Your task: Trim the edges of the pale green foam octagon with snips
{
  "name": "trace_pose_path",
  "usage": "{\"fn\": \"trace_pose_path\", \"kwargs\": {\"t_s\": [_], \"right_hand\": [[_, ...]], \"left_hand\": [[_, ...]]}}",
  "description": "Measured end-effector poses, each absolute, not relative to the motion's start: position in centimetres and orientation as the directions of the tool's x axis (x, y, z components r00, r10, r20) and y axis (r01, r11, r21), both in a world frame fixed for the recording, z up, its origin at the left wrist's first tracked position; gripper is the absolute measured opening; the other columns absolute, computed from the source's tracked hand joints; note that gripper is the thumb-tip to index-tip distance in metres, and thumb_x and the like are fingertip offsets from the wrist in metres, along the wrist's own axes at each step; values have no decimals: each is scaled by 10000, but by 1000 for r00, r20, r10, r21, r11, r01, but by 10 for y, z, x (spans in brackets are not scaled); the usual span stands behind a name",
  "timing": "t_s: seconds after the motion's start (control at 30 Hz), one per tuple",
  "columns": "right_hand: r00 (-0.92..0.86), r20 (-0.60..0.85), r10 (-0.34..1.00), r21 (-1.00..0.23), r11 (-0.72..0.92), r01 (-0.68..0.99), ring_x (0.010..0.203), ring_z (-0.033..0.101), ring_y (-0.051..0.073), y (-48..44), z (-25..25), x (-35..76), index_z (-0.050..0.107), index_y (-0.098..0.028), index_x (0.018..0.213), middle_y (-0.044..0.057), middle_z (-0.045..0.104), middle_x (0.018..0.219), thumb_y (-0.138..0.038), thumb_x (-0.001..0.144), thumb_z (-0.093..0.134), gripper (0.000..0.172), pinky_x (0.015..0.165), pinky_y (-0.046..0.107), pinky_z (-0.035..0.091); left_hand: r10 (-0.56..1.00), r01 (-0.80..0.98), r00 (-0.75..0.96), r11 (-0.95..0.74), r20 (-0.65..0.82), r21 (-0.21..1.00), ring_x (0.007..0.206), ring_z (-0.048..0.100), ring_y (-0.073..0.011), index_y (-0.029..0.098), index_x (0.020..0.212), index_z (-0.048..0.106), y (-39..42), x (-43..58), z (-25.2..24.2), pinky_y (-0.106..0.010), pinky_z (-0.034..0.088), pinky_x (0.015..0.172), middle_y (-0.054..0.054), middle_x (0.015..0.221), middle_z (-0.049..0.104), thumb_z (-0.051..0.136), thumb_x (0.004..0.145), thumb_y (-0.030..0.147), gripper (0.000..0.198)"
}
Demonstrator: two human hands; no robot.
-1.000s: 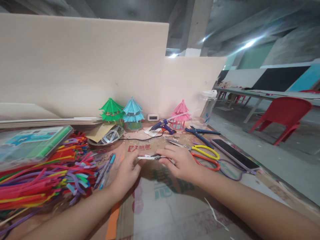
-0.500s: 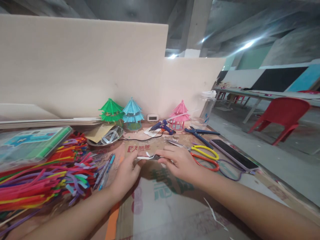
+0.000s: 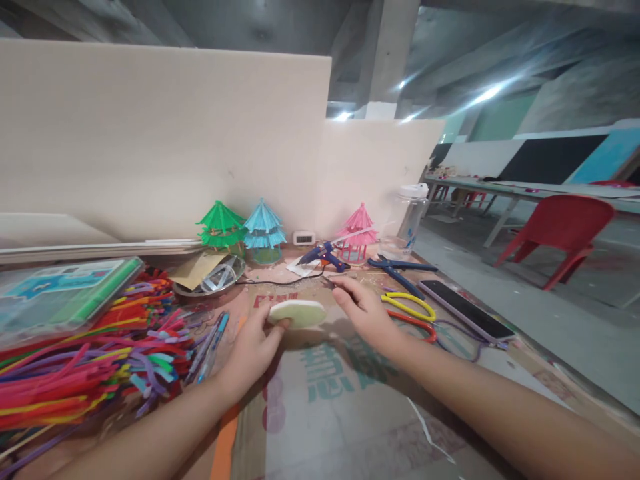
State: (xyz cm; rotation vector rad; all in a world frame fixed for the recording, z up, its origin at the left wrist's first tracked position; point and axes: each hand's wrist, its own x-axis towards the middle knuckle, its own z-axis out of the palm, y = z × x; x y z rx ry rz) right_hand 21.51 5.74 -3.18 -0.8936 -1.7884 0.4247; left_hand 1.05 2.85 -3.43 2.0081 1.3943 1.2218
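Note:
My left hand [image 3: 254,348] pinches a flat, pale green and white piece [image 3: 298,312] by its left edge and holds it tilted just above the cardboard mat [image 3: 325,407]. To its right, my right hand [image 3: 367,315] lies with fingers stretched forward and holds nothing. Its fingertips are near the blades of the yellow-handled scissors [image 3: 407,303]. A blue glue gun [image 3: 323,255] lies just beyond the fingertips.
A pile of coloured pipe cleaners [image 3: 90,363], pens [image 3: 213,337] and a plastic box [image 3: 65,290] fill the left. Green [image 3: 220,223], blue [image 3: 264,228] and pink [image 3: 357,230] paper pavilions stand at the back board. Blue pliers [image 3: 400,270], red-handled scissors [image 3: 413,325], a phone [image 3: 467,308] and a bottle [image 3: 413,217] are on the right.
Both hands held the piece flat between them. Now the left hand has tipped its face up, and the right hand has let go and moved back toward the scissors.

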Motion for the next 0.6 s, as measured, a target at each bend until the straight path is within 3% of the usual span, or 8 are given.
{"fn": "trace_pose_path", "kwargs": {"t_s": [0.2,0.37,0.6], "right_hand": [[-142,376,916,-889,400,223,619,516,137,70,-46,210,604,-149,929,13,609,741,-434,808,492,329,560,254,420],[-223,315,922,-914,359,190,623,493,128,64,-46,202,611,-154,837,-9,580,699,-399,752,536,269,568,241,398],[-205,353,913,-895,394,209,533,390,101,61,-45,203,493,-180,648,-49,416,566,-393,761,509,242,493,212,336]], "left_hand": [[930,387,44,-352,364,853,879,599,-201,153,976,561,36,8,-38,-310,479,753,-58,934,652,539,777,375,299],[953,272,44,-300,299,914,831,617,-195,154,926,532,37,9,-39,-305,497,711,-55,895,653,551,755,404,304],[961,320,136,-274,242,907,818,626,-209,152,928,573,35,11,-35,-318,505,721,-70,873,674,576,728,412,328]]}}
